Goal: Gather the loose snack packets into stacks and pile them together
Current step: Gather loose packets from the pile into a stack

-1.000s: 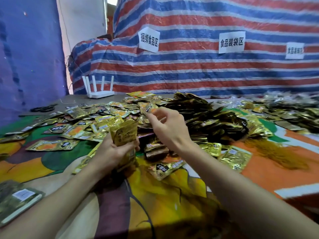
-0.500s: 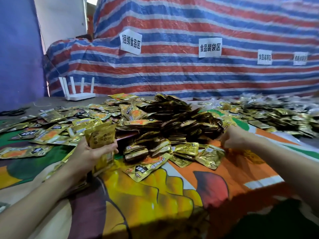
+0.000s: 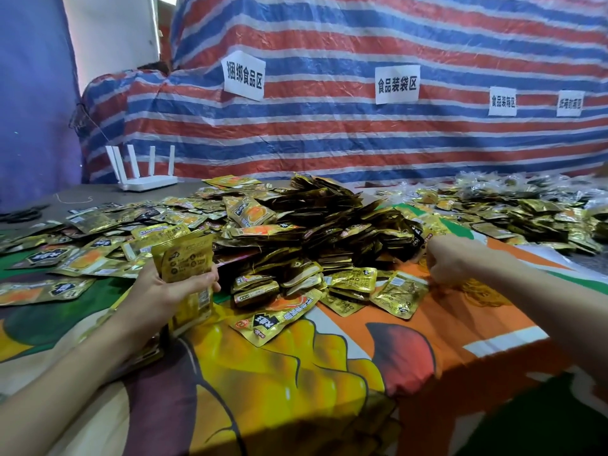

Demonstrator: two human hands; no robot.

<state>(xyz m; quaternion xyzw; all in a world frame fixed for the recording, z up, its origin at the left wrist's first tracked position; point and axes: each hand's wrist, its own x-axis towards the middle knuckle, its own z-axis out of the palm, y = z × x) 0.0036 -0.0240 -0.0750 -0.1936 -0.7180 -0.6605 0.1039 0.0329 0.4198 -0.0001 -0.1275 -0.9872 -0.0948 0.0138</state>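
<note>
My left hand [image 3: 171,291] grips an upright stack of gold snack packets [image 3: 186,261], standing on the cloth at the left front of the big heap of packets [image 3: 312,232]. My right hand [image 3: 450,261] is at the heap's right edge with its fingers curled down among the packets; the back of the hand hides whether it pinches one. Loose packets [image 3: 98,255] are scattered flat on the left. More lie in front of the heap, among them one showing a black label [image 3: 273,320] and a gold one [image 3: 399,292] just left of my right hand.
A colourful printed cloth [image 3: 296,373] covers the table. A second spread of packets [image 3: 526,215] lies at the far right. A white router [image 3: 144,179] stands at the back left. A striped tarp wall [image 3: 329,136] with paper signs closes off the back.
My right hand has swung from the middle of the heap, beside the stack, out to the heap's right edge. My left hand still holds the stack. The view has turned to the right.
</note>
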